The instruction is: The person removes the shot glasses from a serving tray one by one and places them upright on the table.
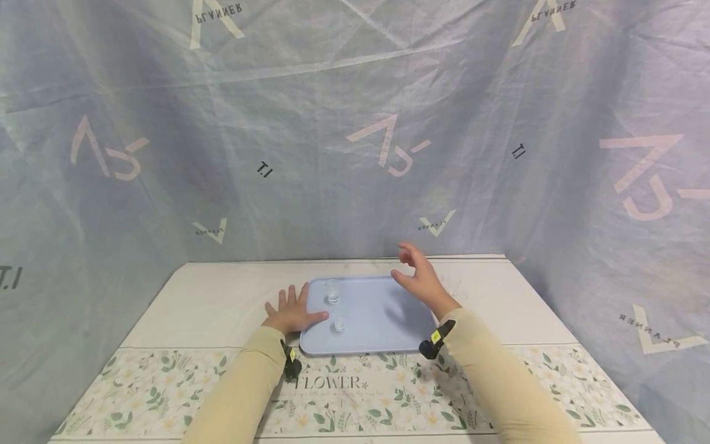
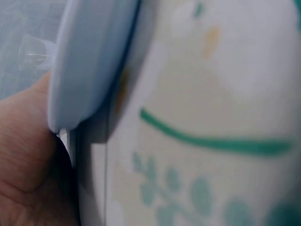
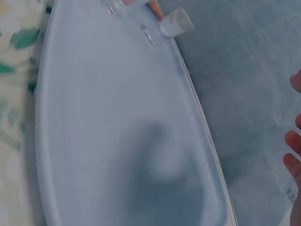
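A pale blue tray (image 1: 366, 314) lies on the table. Two small clear cups, a far one (image 1: 333, 296) and a near one (image 1: 339, 324), stand on its left part. My left hand (image 1: 291, 314) rests at the tray's left edge, fingers spread on the table and thumb over the rim. In the left wrist view that thumb side (image 2: 23, 136) lies against the rim, a clear cup (image 2: 36, 52) beyond. Over the tray's right end hovers my right hand (image 1: 420, 279), fingers bent loosely and nothing in them. The right wrist view shows its fingertips (image 3: 293, 141) apart from the tray.
Right of the tray, partly behind my right wrist, are several faint clear objects (image 1: 456, 287), likely cups. A white tablecloth with a floral band (image 1: 355, 401) covers the table. Grey printed fabric (image 1: 310, 154) hangs behind and at both sides.
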`<action>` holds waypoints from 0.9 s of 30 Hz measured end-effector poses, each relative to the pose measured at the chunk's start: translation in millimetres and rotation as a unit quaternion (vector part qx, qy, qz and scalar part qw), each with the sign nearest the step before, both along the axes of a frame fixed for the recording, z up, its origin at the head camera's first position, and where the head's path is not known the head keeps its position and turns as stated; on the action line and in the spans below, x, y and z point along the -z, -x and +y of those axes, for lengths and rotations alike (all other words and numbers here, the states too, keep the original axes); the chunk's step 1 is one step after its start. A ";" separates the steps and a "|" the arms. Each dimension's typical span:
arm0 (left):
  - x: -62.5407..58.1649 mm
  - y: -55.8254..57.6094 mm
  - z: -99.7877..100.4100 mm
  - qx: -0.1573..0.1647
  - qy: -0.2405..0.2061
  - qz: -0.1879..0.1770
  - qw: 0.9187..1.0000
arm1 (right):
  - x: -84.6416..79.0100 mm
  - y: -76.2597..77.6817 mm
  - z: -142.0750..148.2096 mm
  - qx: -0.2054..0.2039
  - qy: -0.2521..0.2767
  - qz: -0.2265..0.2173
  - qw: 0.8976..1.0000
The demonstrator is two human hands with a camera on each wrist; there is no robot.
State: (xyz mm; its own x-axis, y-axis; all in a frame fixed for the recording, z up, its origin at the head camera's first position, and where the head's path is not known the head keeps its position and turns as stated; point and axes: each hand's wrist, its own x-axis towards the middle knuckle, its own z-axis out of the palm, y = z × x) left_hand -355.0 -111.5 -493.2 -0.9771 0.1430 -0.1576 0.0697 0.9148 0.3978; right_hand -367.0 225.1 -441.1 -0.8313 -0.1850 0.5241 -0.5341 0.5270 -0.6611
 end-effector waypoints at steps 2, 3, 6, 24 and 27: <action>0.7 0.8 -0.3 0.000 0.000 -0.002 1.000 | 1.2 2.7 -8.4 -0.006 0.007 -0.006 1.000; 0.9 0.9 -0.5 0.001 -0.003 0.000 1.000 | 2.0 3.8 -12.4 -0.009 0.010 -0.008 1.000; 1.9 2.1 -1.0 0.000 -0.002 -0.003 1.000 | 5.6 7.5 -23.4 -0.021 0.017 -0.014 1.000; -0.8 -1.0 -0.6 0.001 -0.003 0.000 1.000 | 20.2 12.4 -78.6 -0.064 0.049 -0.085 0.993; -0.2 -0.2 -1.0 0.001 0.000 0.001 1.000 | 21.1 12.3 -86.5 -0.068 0.045 -0.095 0.992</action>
